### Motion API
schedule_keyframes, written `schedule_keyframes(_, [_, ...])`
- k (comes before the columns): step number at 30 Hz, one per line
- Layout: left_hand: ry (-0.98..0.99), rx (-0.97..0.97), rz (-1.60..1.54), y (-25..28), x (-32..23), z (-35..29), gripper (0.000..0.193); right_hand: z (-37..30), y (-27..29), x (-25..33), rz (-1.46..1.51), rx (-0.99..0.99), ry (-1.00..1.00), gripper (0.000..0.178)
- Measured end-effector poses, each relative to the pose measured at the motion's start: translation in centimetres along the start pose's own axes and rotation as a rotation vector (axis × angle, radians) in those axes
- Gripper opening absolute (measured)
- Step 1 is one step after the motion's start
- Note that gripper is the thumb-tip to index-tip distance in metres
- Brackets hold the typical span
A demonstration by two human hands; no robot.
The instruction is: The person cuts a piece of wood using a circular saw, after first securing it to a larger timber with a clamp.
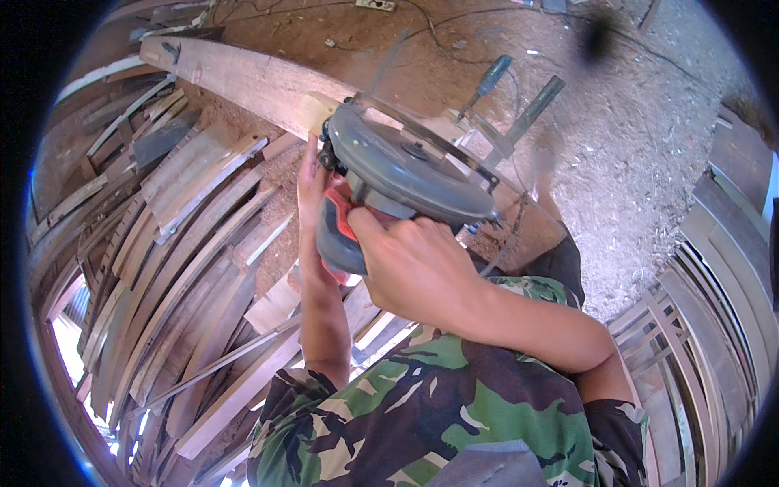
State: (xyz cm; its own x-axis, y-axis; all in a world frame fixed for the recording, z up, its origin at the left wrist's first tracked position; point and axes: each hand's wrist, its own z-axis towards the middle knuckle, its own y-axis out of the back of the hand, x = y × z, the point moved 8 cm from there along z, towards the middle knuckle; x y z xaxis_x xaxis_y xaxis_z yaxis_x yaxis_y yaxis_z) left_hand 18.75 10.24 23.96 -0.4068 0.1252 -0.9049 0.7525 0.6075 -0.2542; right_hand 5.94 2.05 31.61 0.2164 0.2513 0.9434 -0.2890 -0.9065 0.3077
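Observation:
My right hand [422,260] is wrapped round the rear handle of a circular saw [398,166], which has a grey rounded guard and a red-and-black body. The saw rests over the near end of a long pale board [243,81] that runs to the upper left. My left hand [309,183] reaches up beside the saw's front, fingers stretched, their tips at a small light wood block [319,114] on the board's edge. The saw hides part of that hand. Just past the saw stands a bar clamp [527,118] with a blue handle.
Many curved wooden pieces [195,243] lie stacked to the left. More curved slats [698,325] are piled at the right. Dust and shavings cover the floor [625,170]. A cable [430,24] and a white power strip [375,5] lie at the far side.

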Motion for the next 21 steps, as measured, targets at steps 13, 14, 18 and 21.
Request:
schedule_keyframes(13, [-0.100,-0.236,0.016,16.1,-0.9,3.2,0.051,10.0,-4.0,2.8,-0.118,-0.121,0.150,0.039])
schedule_keyframes(14, [-0.114,-0.237,0.022,17.2,-1.5,3.6,0.051,10.3,-4.5,3.2,-0.151,-0.144,0.181,0.040])
schedule_keyframes(18, [-0.129,-0.255,0.035,19.7,-2.1,3.7,0.049,5.7,-4.2,4.5,-0.192,-0.102,0.293,0.043])
schedule_keyframes(21, [-0.134,-0.285,-0.003,20.1,-1.0,-1.0,0.048,-1.0,-4.0,6.2,-0.175,0.014,0.322,0.047])
